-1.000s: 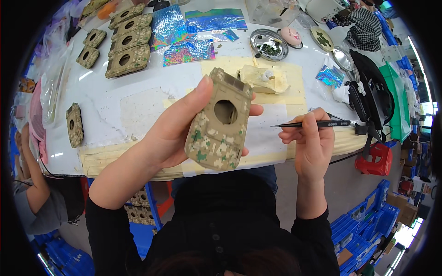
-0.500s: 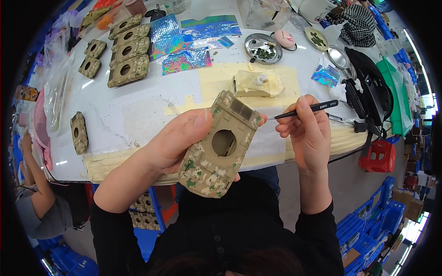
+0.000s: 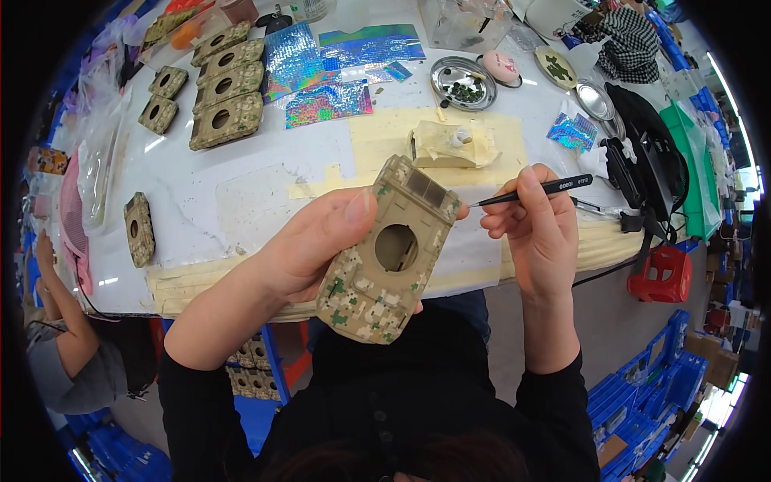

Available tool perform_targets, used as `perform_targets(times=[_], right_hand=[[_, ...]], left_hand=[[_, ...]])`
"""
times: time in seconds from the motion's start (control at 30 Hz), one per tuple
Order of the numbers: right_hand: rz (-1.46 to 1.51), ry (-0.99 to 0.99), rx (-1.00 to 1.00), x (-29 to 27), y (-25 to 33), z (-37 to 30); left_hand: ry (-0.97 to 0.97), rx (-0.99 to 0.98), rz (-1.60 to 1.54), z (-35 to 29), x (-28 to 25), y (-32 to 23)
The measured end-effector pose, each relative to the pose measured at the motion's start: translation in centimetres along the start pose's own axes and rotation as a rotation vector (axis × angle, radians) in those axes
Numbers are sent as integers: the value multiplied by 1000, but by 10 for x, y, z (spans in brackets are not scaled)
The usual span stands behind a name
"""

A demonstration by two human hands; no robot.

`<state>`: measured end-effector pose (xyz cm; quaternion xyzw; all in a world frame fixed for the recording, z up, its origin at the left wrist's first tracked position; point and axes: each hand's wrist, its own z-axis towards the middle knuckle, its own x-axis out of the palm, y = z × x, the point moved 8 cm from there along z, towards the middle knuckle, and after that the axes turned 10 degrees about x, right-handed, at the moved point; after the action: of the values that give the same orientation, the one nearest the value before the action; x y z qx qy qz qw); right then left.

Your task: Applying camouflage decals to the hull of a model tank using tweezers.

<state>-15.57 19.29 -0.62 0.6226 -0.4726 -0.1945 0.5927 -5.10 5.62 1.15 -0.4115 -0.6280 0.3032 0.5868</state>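
My left hand (image 3: 321, 229) is closed round a tan model tank hull (image 3: 365, 269), tilted, with green, brown and cream pixel camouflage and a round hole in its top. One of its fingertips shows past the hull's upper right edge. My right hand (image 3: 534, 217) pinches black tweezers (image 3: 550, 188), whose fine tip points left, close to that fingertip and the hull's edge. Whether the tip grips anything is too small to tell. Beyond the hull, a block wrapped in yellowish masking tape (image 3: 434, 146) sits on the table.
Several camouflaged hulls (image 3: 227, 87) stand at the far left, with one (image 3: 139, 230) apart at the left. Shiny holographic sheets (image 3: 369, 44) lie behind. A round metal dish (image 3: 487, 98) holds dark green bits. A black bag (image 3: 662, 153) is at right; another person's arm (image 3: 68, 301) shows at left.
The hull has shifted slightly right and up in my left hand's grip. My right hand and the tweezers have hardly moved.
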Motion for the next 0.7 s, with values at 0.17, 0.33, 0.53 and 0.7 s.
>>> perform_targets(times=[0.17, 0.33, 0.53, 0.7], right_hand=[[9, -4, -11, -1, 0, 0], [22, -8, -9, -1, -1, 1], [45, -5, -2, -2, -1, 0], [-177, -109, -435, 6, 27, -22]], left_hand=[[79, 22, -57, 1, 0, -1], [181, 117, -151, 6, -3, -4], [167, 113, -178, 7, -5, -3], [141, 84, -315, 8, -7, 2]])
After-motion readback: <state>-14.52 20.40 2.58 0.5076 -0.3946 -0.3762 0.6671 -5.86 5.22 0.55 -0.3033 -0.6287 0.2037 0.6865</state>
